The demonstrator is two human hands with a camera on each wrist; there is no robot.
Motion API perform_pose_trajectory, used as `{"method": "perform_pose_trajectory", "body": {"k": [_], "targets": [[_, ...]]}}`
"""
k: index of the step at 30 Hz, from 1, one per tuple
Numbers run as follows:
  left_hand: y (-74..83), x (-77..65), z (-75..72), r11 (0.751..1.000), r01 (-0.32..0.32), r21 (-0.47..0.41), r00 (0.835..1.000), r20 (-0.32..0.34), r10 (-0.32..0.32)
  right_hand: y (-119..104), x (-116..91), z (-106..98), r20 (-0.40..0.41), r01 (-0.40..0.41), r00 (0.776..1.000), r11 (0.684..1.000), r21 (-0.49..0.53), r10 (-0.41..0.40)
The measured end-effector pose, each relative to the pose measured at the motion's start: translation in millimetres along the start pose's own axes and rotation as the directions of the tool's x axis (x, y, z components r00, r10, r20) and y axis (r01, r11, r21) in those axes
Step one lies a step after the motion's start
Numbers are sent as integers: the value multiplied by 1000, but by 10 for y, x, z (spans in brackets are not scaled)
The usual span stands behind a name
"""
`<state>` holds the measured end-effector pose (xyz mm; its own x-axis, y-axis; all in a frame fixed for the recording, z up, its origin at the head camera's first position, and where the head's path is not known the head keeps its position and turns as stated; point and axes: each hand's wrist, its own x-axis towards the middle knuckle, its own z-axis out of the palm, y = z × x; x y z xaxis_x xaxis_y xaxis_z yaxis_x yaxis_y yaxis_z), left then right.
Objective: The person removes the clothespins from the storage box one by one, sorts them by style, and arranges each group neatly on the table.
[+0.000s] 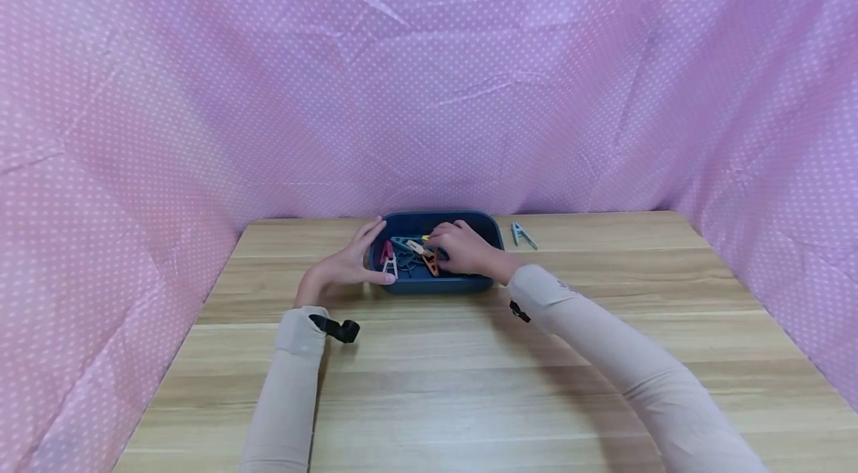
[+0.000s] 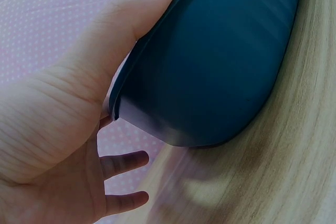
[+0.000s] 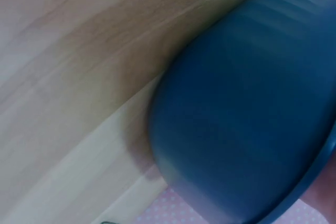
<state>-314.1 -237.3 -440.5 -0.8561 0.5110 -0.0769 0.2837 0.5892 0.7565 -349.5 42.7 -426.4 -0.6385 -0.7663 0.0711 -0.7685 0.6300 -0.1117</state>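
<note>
A dark blue plastic basin [image 1: 436, 285] stands near the table's back edge. Inside its left half lie several clothespins, among them a red one [image 1: 386, 252], a white one [image 1: 390, 267], a beige one [image 1: 417, 247] and an orange one [image 1: 431, 263]. My left hand [image 1: 345, 261] spans the basin's left end, fingers straight, thumb on the front rim; the left wrist view shows the thumb [image 2: 142, 6] along the rim. My right hand [image 1: 462, 248] reaches inside, fingers bent down over the clothespins. Its fingertips are hidden, so any hold is unclear; the basin wall [image 3: 236, 108] fills much of the right wrist view.
One pale blue clothespin [image 1: 523, 235] lies on the wooden table [image 1: 429, 376], right of the basin. Pink dotted cloth [image 1: 429, 86] hangs behind the table and at both sides.
</note>
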Motion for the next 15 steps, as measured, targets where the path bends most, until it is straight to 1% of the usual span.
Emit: {"method": "perform_pose_trajectory", "body": {"k": [4,8,11,15], "targets": [[1,-7,20,1000,-5,8,1000,-2,5,4,-56,-20,20,-15,1000,1000,-14,16],[-2,-20,27,1000,-6,4,1000,-9,6,16,-123,-46,28,-16,999,1000,-7,16],[12,-45,33,1000,-3,1,1000,-10,3,25,-169,-58,22,-15,1000,1000,3,15],[28,-76,50,1000,3,21,1000,-8,-3,28,-213,-46,13,-14,1000,1000,13,14]]}}
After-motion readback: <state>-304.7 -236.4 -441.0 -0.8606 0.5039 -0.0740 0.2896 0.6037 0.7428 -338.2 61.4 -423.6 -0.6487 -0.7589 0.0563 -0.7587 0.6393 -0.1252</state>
